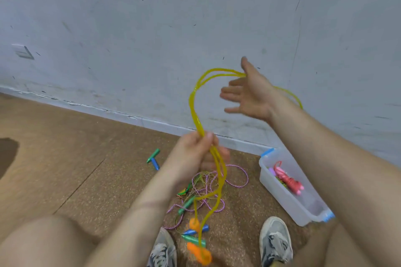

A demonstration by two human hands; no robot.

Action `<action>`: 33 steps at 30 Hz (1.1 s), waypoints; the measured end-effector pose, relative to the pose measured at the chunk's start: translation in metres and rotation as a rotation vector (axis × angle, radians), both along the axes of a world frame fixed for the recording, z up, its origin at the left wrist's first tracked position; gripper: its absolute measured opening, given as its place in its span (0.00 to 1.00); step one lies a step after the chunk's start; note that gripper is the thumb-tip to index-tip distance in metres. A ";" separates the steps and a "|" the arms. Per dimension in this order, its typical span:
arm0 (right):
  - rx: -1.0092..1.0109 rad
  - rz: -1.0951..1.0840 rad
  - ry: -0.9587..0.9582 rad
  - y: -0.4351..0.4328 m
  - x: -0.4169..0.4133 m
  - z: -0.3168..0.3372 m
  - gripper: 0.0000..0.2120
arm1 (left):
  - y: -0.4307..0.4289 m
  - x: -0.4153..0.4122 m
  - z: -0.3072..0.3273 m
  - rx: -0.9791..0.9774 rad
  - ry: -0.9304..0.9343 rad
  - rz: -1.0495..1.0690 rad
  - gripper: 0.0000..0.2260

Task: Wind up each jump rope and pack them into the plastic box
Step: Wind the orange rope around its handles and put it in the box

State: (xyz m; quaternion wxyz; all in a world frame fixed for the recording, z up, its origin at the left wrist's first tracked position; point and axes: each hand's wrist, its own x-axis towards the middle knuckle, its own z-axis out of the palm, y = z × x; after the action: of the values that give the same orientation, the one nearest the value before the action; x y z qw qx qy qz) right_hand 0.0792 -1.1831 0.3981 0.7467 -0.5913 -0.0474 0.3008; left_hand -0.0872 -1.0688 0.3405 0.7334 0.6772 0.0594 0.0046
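Centre of the frame: the left hand (195, 154) is clamped round a bunch of strands of the yellow jump rope (193, 97), thumb pressed on top. From that grip the strands arc up and over to the right hand (249, 93), right of centre and higher, which is wide open with fingers spread; the loops hang in the crook of its thumb (a bit of yellow shows again beyond the wrist). Below the left hand the strands drop towards the bottom of the frame, where the two orange handles (193, 224) dangle, blurred.

On the floor (86, 158) under the hands lies a tangle: a purple braided rope (246, 176), thin greenish cord, green handles (186, 204) and a blue one. One green and one blue handle lie apart, left of the tangle.

The plastic box (282, 197) sits lower right, near the wall (152, 28), lid off, with a red rope (287, 180) bundled inside. Two grey shoes (275, 243) show at the bottom edge.
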 end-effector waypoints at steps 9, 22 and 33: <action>0.109 0.768 -0.082 -0.040 -0.087 -0.083 0.13 | 0.045 0.081 0.093 -0.618 -0.200 0.377 0.12; 0.569 -0.155 0.479 -0.004 -0.066 -0.044 0.15 | -0.016 -0.018 -0.054 0.158 0.128 -0.398 0.15; -0.177 0.396 0.214 -0.006 -0.127 -0.105 0.29 | -0.009 -0.017 -0.051 -0.377 0.205 0.424 0.13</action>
State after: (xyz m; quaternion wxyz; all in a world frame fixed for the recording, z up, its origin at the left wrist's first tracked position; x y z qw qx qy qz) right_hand -0.0482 -1.1890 0.2930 0.6194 -0.5983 -0.0564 0.5052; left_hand -0.1041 -1.0777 0.2891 0.8190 0.4984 0.2732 0.0781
